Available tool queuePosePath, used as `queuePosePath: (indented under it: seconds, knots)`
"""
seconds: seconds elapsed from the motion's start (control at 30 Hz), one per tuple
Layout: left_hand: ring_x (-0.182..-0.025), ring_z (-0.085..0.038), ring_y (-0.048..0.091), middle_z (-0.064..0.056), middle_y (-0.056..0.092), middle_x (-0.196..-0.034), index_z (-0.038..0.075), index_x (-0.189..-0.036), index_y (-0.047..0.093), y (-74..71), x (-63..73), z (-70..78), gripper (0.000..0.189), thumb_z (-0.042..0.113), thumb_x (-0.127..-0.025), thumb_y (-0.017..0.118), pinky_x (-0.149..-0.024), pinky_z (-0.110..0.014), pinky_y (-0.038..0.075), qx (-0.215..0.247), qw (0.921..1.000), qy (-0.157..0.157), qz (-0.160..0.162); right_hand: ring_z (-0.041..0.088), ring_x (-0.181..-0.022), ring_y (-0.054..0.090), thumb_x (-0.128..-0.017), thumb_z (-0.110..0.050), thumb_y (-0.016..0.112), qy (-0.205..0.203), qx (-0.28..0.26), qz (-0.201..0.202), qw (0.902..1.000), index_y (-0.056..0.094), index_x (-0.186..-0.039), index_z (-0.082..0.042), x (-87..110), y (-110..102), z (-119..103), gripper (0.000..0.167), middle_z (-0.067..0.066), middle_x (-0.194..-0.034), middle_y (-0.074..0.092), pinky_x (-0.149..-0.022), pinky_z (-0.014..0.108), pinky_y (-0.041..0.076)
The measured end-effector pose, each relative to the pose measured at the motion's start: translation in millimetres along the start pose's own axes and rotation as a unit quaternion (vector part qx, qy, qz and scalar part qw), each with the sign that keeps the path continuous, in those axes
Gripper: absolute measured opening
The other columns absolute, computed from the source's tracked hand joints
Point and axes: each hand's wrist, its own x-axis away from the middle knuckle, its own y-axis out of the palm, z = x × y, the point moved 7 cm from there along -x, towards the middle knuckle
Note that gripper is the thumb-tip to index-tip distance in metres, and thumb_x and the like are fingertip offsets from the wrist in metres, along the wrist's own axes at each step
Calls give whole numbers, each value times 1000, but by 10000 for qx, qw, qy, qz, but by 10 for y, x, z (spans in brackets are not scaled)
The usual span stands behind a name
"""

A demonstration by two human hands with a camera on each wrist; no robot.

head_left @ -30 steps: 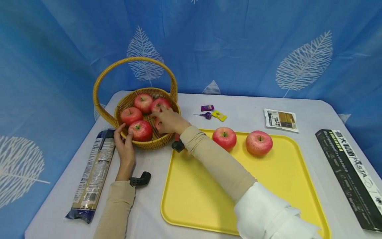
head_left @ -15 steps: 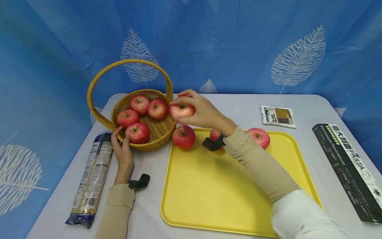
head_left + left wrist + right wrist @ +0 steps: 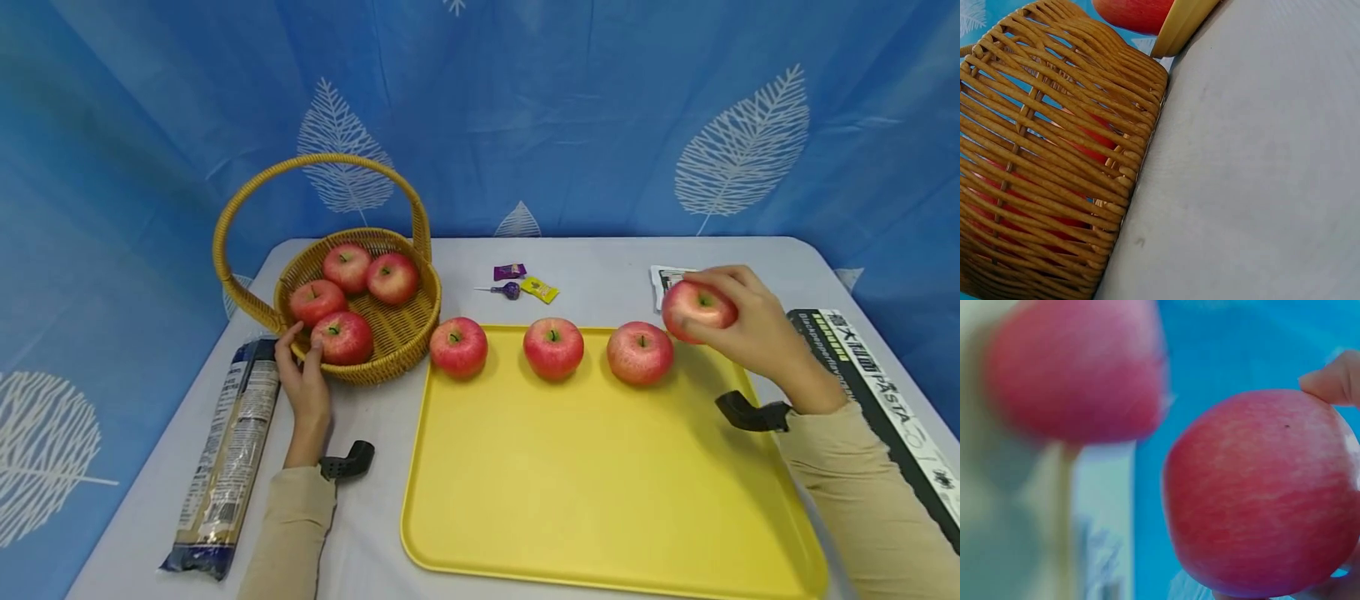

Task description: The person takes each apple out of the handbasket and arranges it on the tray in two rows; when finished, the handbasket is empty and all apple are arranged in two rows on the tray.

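My right hand (image 3: 765, 333) grips a red apple (image 3: 699, 311) above the far right corner of the yellow tray (image 3: 585, 483). In the right wrist view, fingertips press the sides of this apple (image 3: 1260, 494). Along the tray's far edge sit a left apple (image 3: 459, 347), a middle apple (image 3: 553, 348) and a right apple (image 3: 640, 353). My left hand (image 3: 306, 387) holds the near left rim of the wicker basket (image 3: 401, 329), beside the near apple (image 3: 342, 337) inside it. Several apples lie in the basket. The left wrist view shows its woven wall (image 3: 1054, 156), the hand hidden.
A long pasta packet (image 3: 225, 458) lies left of the basket. Small candies (image 3: 540, 289) and a lollipop (image 3: 510, 290) lie behind the tray. A white sachet (image 3: 663, 279), partly hidden, is behind the right hand. A black pasta box (image 3: 877, 392) lies at the right.
My right hand has taken an apple out of the basket and carried it rightward over the tray to its far right corner. The left hand has stayed at the basket rim.
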Motion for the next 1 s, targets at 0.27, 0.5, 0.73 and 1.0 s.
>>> queuePosePath:
  seconds: [0.27, 0.5, 0.73, 1.0]
  knots:
    - [-129, -27, 30, -14, 37, -132, -7, -127, 38, -3, -14, -45, 40, 6, -90, 44, -107, -46, 23, 166, 9999, -38, 17, 39, -95, 42, -78, -26, 69, 472, 482, -911, 9936, 44, -130, -2, 439, 127, 591, 62, 26, -118, 38, -70, 50, 43]
    - [-129, -24, 30, -16, 36, -133, -8, -127, 39, -6, -2, -28, 40, 7, -90, 44, -107, -46, 22, 165, 9999, -18, -7, 50, -104, 35, -83, -28, 63, 487, 514, -1614, 9843, 18, -142, -4, 499, 174, 593, 78, 35, -132, 19, -79, 68, 33]
    - [-129, -28, 30, -15, 37, -133, -7, -127, 39, -44, 3, -37, 40, 8, -90, 44, -106, -43, 25, 81, 9999, -50, 35, 46, -126, 22, -80, -24, 67, -529, 414, -1101, 9916, 26, -142, -15, 142, 217, -238, 74, 25, -143, 19, -86, 69, 28]
    - [-129, -29, 30, -17, 35, -134, -8, -128, 38, -19, -12, -42, 41, 8, -90, 45, -107, -43, 24, 226, 9997, -68, -40, 35, -120, 41, -84, -34, 60, -2573, 838, -612, 9607, 38, -136, -12, -333, 982, -1638, 61, 20, -134, 40, -96, 52, 34]
